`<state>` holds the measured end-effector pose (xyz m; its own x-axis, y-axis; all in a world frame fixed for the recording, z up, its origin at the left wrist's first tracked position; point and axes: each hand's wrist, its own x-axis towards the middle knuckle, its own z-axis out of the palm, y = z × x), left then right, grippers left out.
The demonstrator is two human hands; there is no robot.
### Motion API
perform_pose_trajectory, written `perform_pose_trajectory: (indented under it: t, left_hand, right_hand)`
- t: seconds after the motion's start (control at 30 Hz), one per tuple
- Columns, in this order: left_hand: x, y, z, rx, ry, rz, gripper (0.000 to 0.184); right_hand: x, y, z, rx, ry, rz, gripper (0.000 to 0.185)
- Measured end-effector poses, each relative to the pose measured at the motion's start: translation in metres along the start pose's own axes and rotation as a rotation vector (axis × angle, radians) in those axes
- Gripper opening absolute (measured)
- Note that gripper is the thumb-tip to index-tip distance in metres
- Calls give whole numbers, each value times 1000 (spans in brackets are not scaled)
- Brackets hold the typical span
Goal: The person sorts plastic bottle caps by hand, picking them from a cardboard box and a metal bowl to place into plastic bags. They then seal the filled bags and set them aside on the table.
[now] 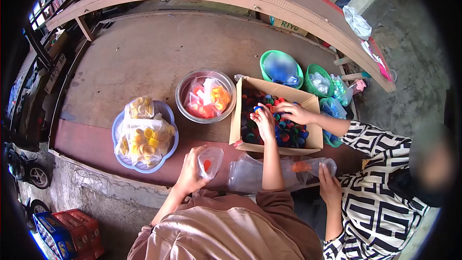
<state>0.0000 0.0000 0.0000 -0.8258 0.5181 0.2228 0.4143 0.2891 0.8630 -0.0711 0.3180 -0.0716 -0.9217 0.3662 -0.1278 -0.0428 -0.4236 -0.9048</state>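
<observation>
My left hand (pixel 191 169) grips a clear plastic bag (pixel 211 162), its mouth spread, with something red inside. Over the cardboard box (pixel 236 120) of mixed blue, red, green and dark caps (pixel 291 132), my right hand (pixel 262 119) holds a blue cap (pixel 258 109) between its fingers; an orange bit shows beside it. Close by on the right, a co-worker's hand (pixel 291 111) reaches into the same box. The co-worker's other hand (pixel 329 185) holds a clear bag (pixel 323 166) with orange-red pieces. Flat clear bags (pixel 245 175) lie under my right forearm.
A metal bowl (pixel 180 97) holds bags of red and orange pieces. Left of it, a blue basin (pixel 117 132) contains bags of yellow caps. Green baskets (pixel 263 72) stand behind the box. A raised wooden rail (pixel 231 1) crosses the table's far side. The co-worker sits at right.
</observation>
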Motion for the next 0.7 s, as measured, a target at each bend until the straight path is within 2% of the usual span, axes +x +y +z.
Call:
perform_pose_trajectory:
  t: [0.17, 0.57, 0.67, 0.7]
  left_hand:
    - [0, 5, -1, 8, 16, 40, 80]
    - [3, 5, -2, 27, 2, 42, 81]
    - [2, 5, -1, 23, 4, 31, 82]
    - [2, 4, -2, 28, -1, 31, 82]
  right_hand:
    - [-8, -4, 6, -58, -15, -53, 35]
    - [-7, -11, 11, -52, -44, -25, 39]
    - [-3, -2, 2, -141, 6, -33, 40]
    - [-2, 1, 0, -283, 35, -35, 40]
